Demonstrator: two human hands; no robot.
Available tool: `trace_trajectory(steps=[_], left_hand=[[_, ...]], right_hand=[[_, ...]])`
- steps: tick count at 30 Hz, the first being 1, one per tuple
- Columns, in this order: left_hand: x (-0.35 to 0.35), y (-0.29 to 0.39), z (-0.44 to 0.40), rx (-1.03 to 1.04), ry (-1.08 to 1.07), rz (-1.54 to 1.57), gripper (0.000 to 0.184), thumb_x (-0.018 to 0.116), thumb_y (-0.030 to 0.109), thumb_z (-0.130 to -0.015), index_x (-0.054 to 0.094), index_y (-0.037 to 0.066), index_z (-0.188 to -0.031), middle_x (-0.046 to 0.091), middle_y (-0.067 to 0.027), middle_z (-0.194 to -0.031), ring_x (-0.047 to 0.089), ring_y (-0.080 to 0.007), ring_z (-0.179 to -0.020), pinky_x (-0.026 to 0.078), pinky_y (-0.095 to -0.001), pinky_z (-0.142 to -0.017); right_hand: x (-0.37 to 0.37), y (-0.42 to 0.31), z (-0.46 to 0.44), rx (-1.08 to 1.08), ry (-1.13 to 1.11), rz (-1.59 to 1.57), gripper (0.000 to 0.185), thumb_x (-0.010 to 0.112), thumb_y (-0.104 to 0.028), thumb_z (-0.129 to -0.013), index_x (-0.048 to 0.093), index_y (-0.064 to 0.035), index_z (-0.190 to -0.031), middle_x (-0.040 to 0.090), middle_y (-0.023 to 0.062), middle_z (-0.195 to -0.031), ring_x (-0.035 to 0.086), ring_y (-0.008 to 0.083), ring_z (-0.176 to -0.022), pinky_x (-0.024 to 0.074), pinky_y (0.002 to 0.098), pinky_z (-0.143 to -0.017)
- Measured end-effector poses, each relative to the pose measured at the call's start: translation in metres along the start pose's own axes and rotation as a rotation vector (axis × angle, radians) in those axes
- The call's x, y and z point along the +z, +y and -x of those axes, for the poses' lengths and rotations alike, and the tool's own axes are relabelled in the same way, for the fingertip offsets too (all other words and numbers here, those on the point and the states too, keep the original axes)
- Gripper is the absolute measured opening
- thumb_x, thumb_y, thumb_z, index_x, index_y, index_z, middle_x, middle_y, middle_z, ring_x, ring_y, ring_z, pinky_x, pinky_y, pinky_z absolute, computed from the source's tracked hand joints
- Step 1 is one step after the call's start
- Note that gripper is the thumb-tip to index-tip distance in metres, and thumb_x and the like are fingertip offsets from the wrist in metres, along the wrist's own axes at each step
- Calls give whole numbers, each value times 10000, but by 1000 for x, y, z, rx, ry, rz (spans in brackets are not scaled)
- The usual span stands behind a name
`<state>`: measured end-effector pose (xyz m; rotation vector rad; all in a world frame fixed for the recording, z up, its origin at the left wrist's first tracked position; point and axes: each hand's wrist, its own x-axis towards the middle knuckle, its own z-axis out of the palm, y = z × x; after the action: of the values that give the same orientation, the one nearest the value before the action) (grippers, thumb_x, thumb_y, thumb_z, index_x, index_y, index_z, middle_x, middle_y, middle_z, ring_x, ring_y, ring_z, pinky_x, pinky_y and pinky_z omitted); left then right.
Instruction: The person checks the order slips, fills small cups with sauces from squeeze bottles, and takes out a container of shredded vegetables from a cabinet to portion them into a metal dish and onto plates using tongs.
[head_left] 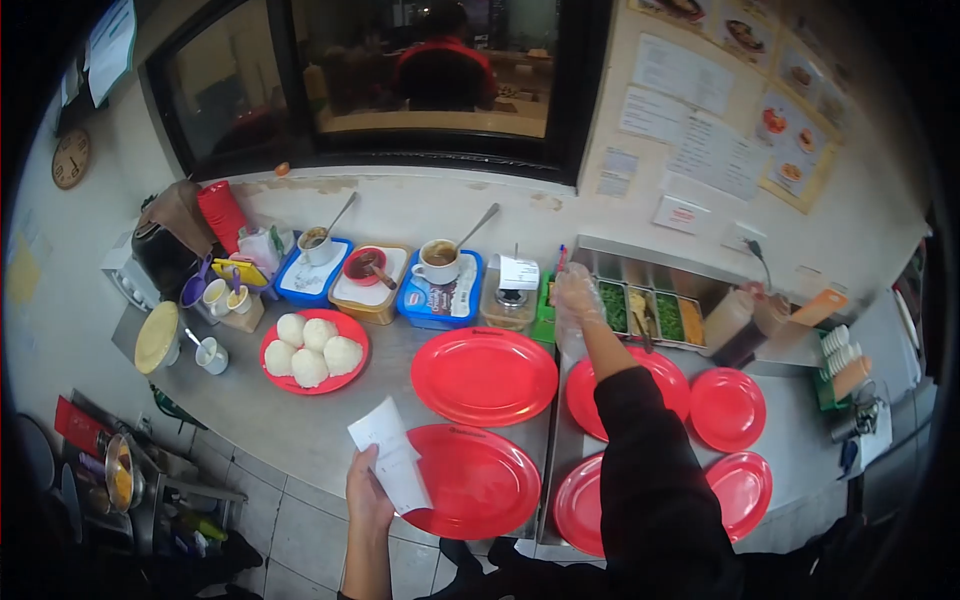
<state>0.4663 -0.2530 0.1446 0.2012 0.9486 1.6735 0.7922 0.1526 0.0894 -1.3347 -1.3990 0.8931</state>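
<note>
The left hand (369,495) is gripping the slips (388,450), thumb in front, and they are overlapping the left rim of the near plate (485,490). The right hand (577,297), in clear plastic, is sitting by the green box (543,322), beyond the near plate and to its right; whether it is clasping anything, one cannot tell. Ideally, the left hand should be holding the slips flat, dry and clear of the near plate, while the right should be avoiding the greens (612,308) lying beyond and farther right of that plate. The plastic is blurring the right fingers, the slips are hiding most left fingers, and their writing is proving unreadable. The right sleeve (655,470) is covering parts of the plates right of the near plate.
</note>
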Motion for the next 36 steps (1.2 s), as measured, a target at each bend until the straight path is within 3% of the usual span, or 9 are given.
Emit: trace_trajectory(steps=[2, 4, 7, 19, 23, 25, 29, 33, 36], left_hand=[[3, -3, 4, -28, -10, 9, 392, 536, 182, -892, 466, 21, -1243, 561, -109, -1177, 551, -260, -1086, 441, -408, -951], [20, -2, 7, -23, 13, 71, 403, 500, 84, -890, 426, -14, -1274, 545, -138, -1208, 546, -268, -1116, 439, -391, -962], [38, -2, 6, 0, -59, -35, 412, 505, 7, -874, 435, -37, -1278, 552, -157, -1213, 557, -255, -1107, 454, -377, -948], [95, -5, -13, 10, -69, -31, 367, 485, 72, -921, 444, -37, -1269, 567, -145, -1202, 567, -230, -1094, 451, -346, -941], [102, 2, -13, 44, -55, -3, 340, 462, 78, -930, 450, -33, -1251, 550, -150, -1221, 545, -229, -1114, 424, -346, -964], [103, 5, -13, 83, -83, 23, 331, 449, 91, -935, 454, -32, -1242, 551, -149, -1218, 545, -228, -1113, 420, -346, -967], [108, 6, -13, 179, -171, 48, 321, 415, 126, -948, 462, -29, -1224, 560, -144, -1201, 552, -222, -1106, 414, -344, -970], [118, 11, -4, 227, -234, 25, 375, 400, 167, -965, 424, -4, -1298, 532, -118, -1257, 517, -198, -1159, 374, -335, -1004], [127, 13, 7, 290, -191, -31, 354, 396, 183, -983, 440, 0, -1283, 547, -112, -1233, 526, -182, -1139, 386, -330, -984]], right_hand=[[11, 63, -57, -24, 82, 254, 243, 621, -142, -817, 570, -16, -1019, 584, 103, -683, 566, 242, -542, 485, 334, -504], [22, 123, -96, -558, 204, 1108, 341, 687, -203, -731, 589, -3, -989, 618, 160, -730, 624, 325, -646, 525, 397, -584], [23, 25, -55, 63, 126, 708, 375, 703, -216, -676, 610, 27, -945, 647, 225, -860, 652, 372, -838, 534, 435, -733], [21, -9, -37, -4, 230, 601, 233, 564, -182, -815, 596, 24, -919, 633, 259, -931, 627, 400, -872, 489, 461, -787], [15, -58, 2, -513, 526, 286, 189, 587, -212, -857, 550, -41, -929, 571, 138, -724, 578, 287, -656, 486, 408, -630], [2, -99, 41, -480, 349, -260, 189, 573, -247, -892, 523, -68, -854, 537, 27, -708, 515, 134, -596, 405, 296, -526], [14, -246, 213, -177, -62, -876, 95, 606, -136, -872, 546, -70, -906, 578, 44, -787, 598, 150, -709, 501, 269, -659], [39, -254, 292, -306, -457, -569, 228, 610, -71, -869, 573, 14, -1077, 620, 117, -981, 640, 175, -865, 502, 266, -759], [52, -240, 310, -476, -283, -185, 183, 633, 4, -826, 600, 25, -1005, 622, 104, -994, 640, 194, -864, 502, 292, -759]])
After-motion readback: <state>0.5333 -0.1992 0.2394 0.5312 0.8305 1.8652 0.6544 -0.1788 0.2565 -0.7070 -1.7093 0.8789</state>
